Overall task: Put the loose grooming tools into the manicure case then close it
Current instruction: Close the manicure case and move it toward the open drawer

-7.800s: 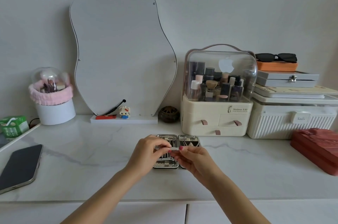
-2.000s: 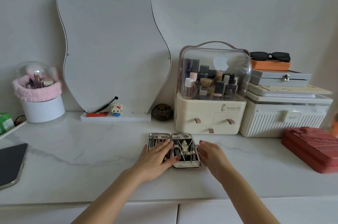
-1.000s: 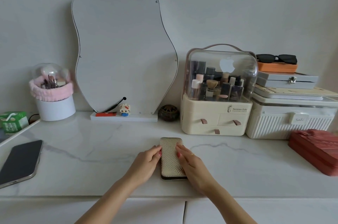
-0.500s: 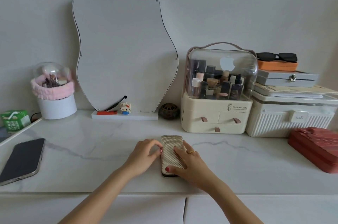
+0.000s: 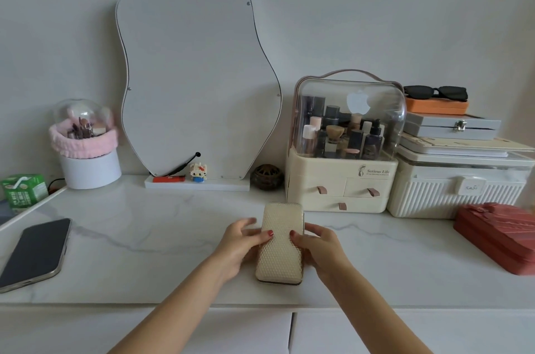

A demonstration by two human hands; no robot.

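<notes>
Manicure case: The manicure case (image 5: 280, 243) lies closed and flat on the bench (image 5: 150, 235), textured cream cover facing up, long axis running away from you. It sits near the front edge, just ahead of the cosmetics organizer.
Left hand: Your left hand (image 5: 237, 246) holds the left long side of the case. The thumb, red nail visible, rests on the top cover; the fingers (image 5: 246, 223) curl along the left edge.
Right hand: Your right hand (image 5: 321, 246) holds the right long side in mirror position. The thumb lies on the cover and the fingers curl round the right edge.
Grip state: Both hands clasp the case between them. You cannot tell whether the case is pressed down or only steadied.
Grooming tools: None are visible with the case closed.
Cosmetics organizer: The cosmetics organizer (image 5: 344, 151), cream with a clear domed lid and three drawers, stands behind the case and slightly right, apart from it.
Storage box: A white ribbed storage box (image 5: 460, 188) stands just beside the organizer, carrying stacked flat boxes and sunglasses (image 5: 435, 92).
Red box: A red box (image 5: 498, 235) lies at the far right of the bench.
Mirror: A wavy mirror (image 5: 197, 73) leans against the wall.
Phone: A phone (image 5: 33, 253) lies screen up at the far left, well apart from the case.
Brush holder: A white pot with a pink band (image 5: 86, 148) stands at rear left.
</notes>
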